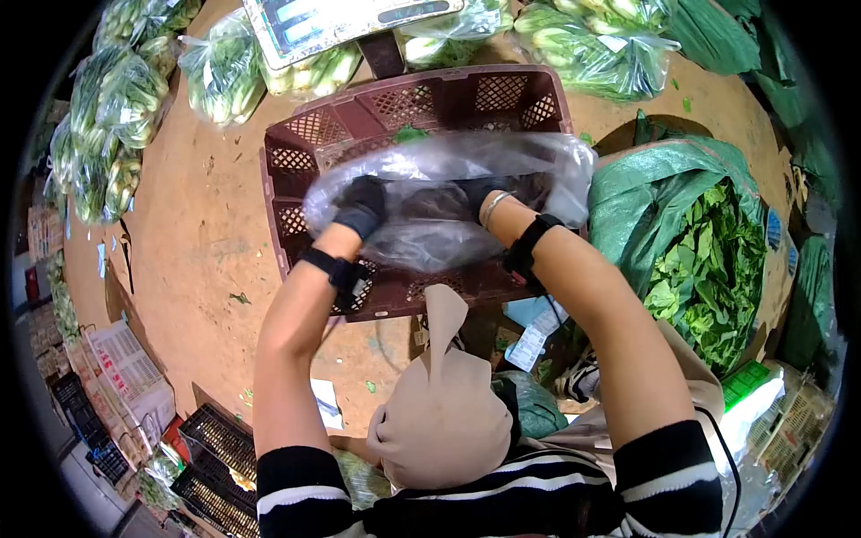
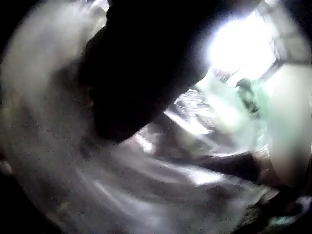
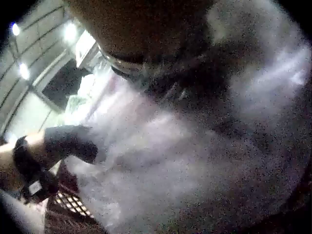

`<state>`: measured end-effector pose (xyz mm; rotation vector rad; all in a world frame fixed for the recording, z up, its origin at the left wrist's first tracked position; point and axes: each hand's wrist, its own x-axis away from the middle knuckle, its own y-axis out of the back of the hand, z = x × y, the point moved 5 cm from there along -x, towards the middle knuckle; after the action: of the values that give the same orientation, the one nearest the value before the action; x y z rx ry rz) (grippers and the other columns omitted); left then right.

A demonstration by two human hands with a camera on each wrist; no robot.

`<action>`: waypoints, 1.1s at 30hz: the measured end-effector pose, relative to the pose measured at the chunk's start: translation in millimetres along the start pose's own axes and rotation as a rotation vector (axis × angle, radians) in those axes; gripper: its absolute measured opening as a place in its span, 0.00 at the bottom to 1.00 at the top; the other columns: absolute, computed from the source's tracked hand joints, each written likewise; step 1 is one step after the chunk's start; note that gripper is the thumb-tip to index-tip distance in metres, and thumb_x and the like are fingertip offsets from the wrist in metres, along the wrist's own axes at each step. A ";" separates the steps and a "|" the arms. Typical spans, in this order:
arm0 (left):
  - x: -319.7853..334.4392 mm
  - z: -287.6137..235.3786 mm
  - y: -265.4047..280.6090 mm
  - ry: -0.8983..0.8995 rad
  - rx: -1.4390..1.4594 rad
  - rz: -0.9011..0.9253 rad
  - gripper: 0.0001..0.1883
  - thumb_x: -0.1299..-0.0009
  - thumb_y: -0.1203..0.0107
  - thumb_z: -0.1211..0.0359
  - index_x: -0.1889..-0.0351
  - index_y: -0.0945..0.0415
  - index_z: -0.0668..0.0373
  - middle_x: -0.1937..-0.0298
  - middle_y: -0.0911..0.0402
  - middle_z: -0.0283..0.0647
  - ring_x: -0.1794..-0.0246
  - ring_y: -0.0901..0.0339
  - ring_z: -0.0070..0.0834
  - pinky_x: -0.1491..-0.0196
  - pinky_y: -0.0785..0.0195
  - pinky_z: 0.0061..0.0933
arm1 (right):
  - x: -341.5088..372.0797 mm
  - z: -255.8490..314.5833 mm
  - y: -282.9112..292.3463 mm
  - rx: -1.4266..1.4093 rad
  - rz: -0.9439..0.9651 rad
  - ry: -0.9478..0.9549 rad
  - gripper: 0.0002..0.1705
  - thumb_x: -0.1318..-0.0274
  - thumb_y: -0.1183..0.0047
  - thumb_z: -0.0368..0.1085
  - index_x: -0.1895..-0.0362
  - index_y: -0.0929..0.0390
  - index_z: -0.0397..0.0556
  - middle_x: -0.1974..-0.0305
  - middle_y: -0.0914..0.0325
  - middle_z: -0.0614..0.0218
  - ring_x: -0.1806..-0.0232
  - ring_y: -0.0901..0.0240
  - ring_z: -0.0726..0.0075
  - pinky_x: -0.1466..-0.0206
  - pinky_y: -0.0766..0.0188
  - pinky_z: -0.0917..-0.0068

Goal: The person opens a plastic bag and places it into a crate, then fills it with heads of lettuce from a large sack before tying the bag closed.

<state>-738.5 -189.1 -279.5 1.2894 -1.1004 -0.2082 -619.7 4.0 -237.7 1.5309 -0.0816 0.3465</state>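
A clear plastic bag [image 1: 430, 244] is spread wide over the maroon plastic crate [image 1: 399, 106], blurred in the head view. Inside its mouth is my left hand [image 1: 362, 208], in a dark glove, at the left side. My right hand [image 1: 477, 193], gloved too, reaches in on the right and is partly covered by the film. In the left wrist view the left hand [image 2: 141, 73] is a dark outline against the film. The right wrist view has the bag [image 3: 156, 161] filling most of the picture, with the left hand [image 3: 73, 141] at its edge. The fingers of both hands are hidden.
A scale display [image 1: 350, 27] stands beyond the crate. Bagged leafy vegetables [image 1: 126, 99] line the left, with more bags [image 1: 592, 45] at the back. On the right sits a green sack [image 1: 637, 211] full of loose leafy greens [image 1: 713, 269]. Black crates [image 1: 215, 448] are at lower left.
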 end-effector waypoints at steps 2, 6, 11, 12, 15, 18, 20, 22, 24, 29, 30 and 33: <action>6.1 8.4 -1.5 -0.139 0.065 -0.004 0.30 0.59 0.38 0.54 0.57 0.29 0.55 0.52 0.30 0.47 0.51 0.33 0.39 0.49 0.40 0.35 | 12.9 -13.2 4.7 0.062 0.073 0.013 0.26 0.58 0.53 0.40 0.48 0.36 0.60 0.51 0.34 0.58 0.48 0.38 0.58 0.46 0.43 0.69; 29.5 -13.5 25.1 0.171 -0.017 0.013 0.40 0.65 0.36 0.49 0.52 0.33 0.56 0.51 0.31 0.47 0.50 0.34 0.40 0.47 0.42 0.35 | 6.4 -23.5 48.8 -0.046 0.237 0.204 0.28 0.57 0.52 0.42 0.47 0.37 0.59 0.51 0.33 0.58 0.49 0.38 0.58 0.46 0.42 0.69; 18.4 -18.7 34.5 0.275 0.007 -0.152 0.38 0.58 0.40 0.55 0.47 0.37 0.56 0.43 0.39 0.48 0.45 0.40 0.42 0.45 0.44 0.37 | -10.4 -46.2 70.8 -0.568 0.061 0.215 0.38 0.66 0.43 0.55 0.47 0.36 0.58 0.52 0.32 0.59 0.51 0.36 0.55 0.47 0.42 0.63; 22.5 -32.9 47.8 0.243 0.075 -0.148 0.31 0.52 0.44 0.59 0.47 0.37 0.54 0.43 0.39 0.46 0.44 0.41 0.43 0.44 0.46 0.37 | -13.6 -52.7 57.5 -0.112 -0.365 0.361 0.39 0.67 0.42 0.55 0.46 0.38 0.60 0.48 0.36 0.62 0.47 0.40 0.55 0.45 0.45 0.60; 28.7 -74.8 62.2 -0.353 0.058 -0.547 0.19 0.48 0.49 0.62 0.57 0.29 0.57 0.57 0.27 0.46 0.57 0.29 0.41 0.52 0.39 0.39 | -11.8 -54.4 27.7 -0.192 -0.019 0.061 0.42 0.63 0.43 0.52 0.41 0.46 0.64 0.38 0.53 0.68 0.37 0.58 0.52 0.36 0.65 0.61; 30.8 -83.0 45.2 -0.253 -0.152 -0.218 0.18 0.47 0.51 0.58 0.60 0.26 0.55 0.60 0.25 0.43 0.57 0.29 0.38 0.49 0.43 0.37 | -24.4 -70.8 -13.8 -1.061 -0.346 -0.314 0.43 0.62 0.45 0.52 0.40 0.48 0.60 0.38 0.54 0.64 0.37 0.60 0.50 0.35 0.68 0.62; 23.9 -67.8 29.4 -0.035 -0.194 0.268 0.17 0.45 0.54 0.59 0.60 0.25 0.53 0.58 0.25 0.42 0.57 0.29 0.38 0.47 0.47 0.45 | -24.1 -71.5 -8.7 -0.593 -0.454 -0.242 0.44 0.60 0.46 0.53 0.39 0.50 0.55 0.38 0.54 0.60 0.37 0.60 0.50 0.35 0.67 0.64; 31.2 -70.5 37.7 -0.027 -0.191 0.189 0.17 0.45 0.54 0.59 0.61 0.25 0.54 0.58 0.25 0.42 0.57 0.29 0.38 0.47 0.48 0.47 | -11.1 -56.1 21.1 -0.159 -0.402 -0.105 0.41 0.55 0.51 0.50 0.40 0.52 0.48 0.39 0.54 0.55 0.38 0.56 0.51 0.36 0.60 0.67; 29.6 -68.7 39.3 -0.020 -0.205 0.065 0.18 0.43 0.55 0.56 0.59 0.26 0.52 0.61 0.24 0.41 0.58 0.28 0.39 0.48 0.58 0.60 | 8.9 -44.3 62.1 -0.279 -0.428 -0.122 0.38 0.54 0.53 0.48 0.40 0.51 0.47 0.39 0.53 0.54 0.39 0.55 0.52 0.37 0.58 0.67; 19.1 -71.4 50.9 0.052 -0.186 -0.390 0.29 0.46 0.51 0.46 0.55 0.30 0.58 0.66 0.24 0.45 0.59 0.28 0.40 0.51 0.43 0.49 | 7.3 -9.4 69.4 -0.292 -0.004 -0.137 0.31 0.52 0.58 0.40 0.42 0.47 0.48 0.44 0.47 0.47 0.38 0.55 0.55 0.38 0.55 0.61; 19.4 -70.0 54.6 0.175 -0.003 -0.211 0.30 0.48 0.49 0.51 0.51 0.35 0.60 0.57 0.29 0.48 0.54 0.32 0.40 0.53 0.41 0.47 | 6.1 -10.3 54.3 -0.293 0.000 -0.145 0.31 0.52 0.58 0.40 0.42 0.47 0.48 0.44 0.47 0.47 0.38 0.55 0.55 0.38 0.55 0.61; 22.8 -61.9 37.7 0.139 0.116 -0.183 0.39 0.52 0.42 0.58 0.42 0.47 0.57 0.43 0.40 0.50 0.46 0.40 0.46 0.55 0.38 0.48 | -10.0 -1.1 7.8 -0.227 -0.054 0.073 0.29 0.50 0.62 0.41 0.41 0.48 0.55 0.41 0.51 0.54 0.37 0.57 0.54 0.38 0.57 0.57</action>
<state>-697.1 -151.0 -228.4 1.4876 -0.8870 -0.1899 -631.5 3.4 -232.9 1.2924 -0.0212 0.3386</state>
